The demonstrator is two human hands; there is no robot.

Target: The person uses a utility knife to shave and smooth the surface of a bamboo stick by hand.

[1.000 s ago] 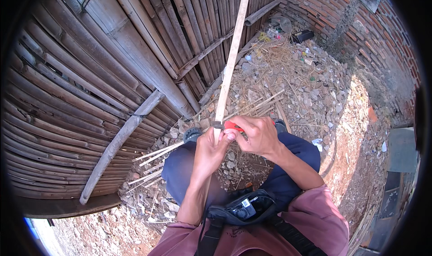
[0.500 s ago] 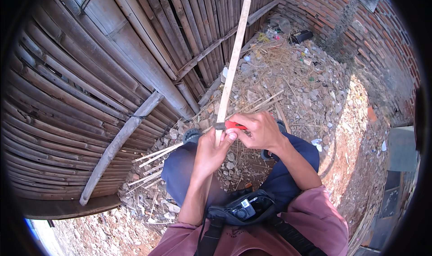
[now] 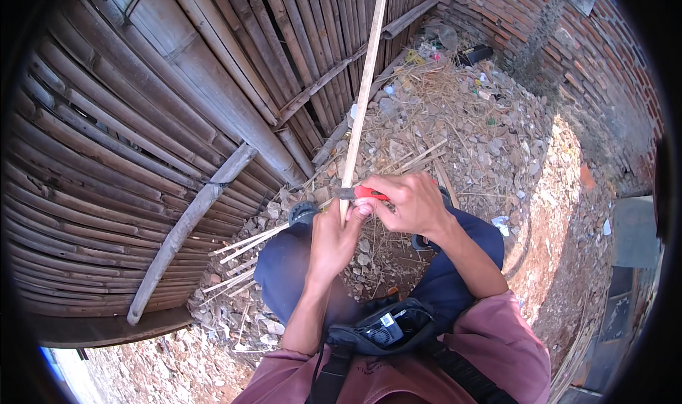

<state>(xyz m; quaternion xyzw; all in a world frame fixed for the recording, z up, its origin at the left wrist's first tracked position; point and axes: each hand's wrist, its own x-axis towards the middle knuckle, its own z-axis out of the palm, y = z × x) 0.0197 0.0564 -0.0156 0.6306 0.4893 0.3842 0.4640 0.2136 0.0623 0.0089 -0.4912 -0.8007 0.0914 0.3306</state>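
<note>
Left hand (image 3: 334, 237) clamps bamboo strip (image 3: 361, 106), running up and away; right hand (image 3: 412, 204) grips red-handled knife (image 3: 361, 192) crosswise just above.

Single head-worn fisheye, steeply downward, close over the lap.

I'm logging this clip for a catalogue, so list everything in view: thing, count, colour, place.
bamboo strip: one, pale tan, upright, held at its lower end by the left hand
knife: one, red handle, in the right hand, against the strip
bamboo wall: one, grey-brown, left side
thin bamboo slivers: several, pale, on the ground by the left knee
rubble ground: grey-brown stones and straw, centre and right
brick wall: one, red, top right
pouch: one, black, at the waist
left hand: gripping the strip
right hand: gripping the knife
</note>
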